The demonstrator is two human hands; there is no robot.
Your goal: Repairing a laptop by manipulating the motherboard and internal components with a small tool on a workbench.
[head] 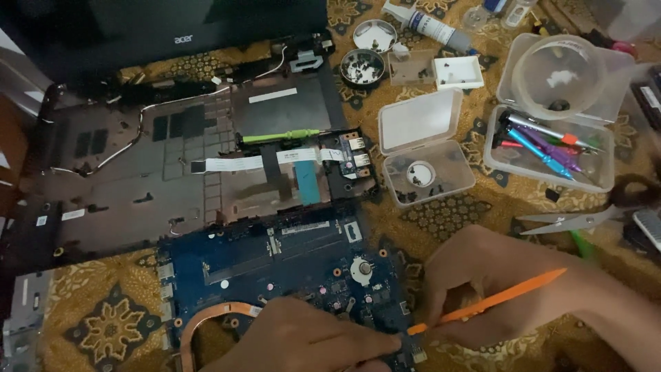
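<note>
Your right hand [482,282] pinches an orange pry tool [492,302]; left hand [303,341] presses flat on the blue board [275,265], holding nothing. Clear hinged box [427,148] sits just beyond; little free room at right.

The left hand [303,337] is being held low and flat, knuckles up, fingers reaching rightward with the fingertips pressed down. The right hand [489,289] is being kept curled in a pinching grip, its forearm being angled in from the lower right.
</note>
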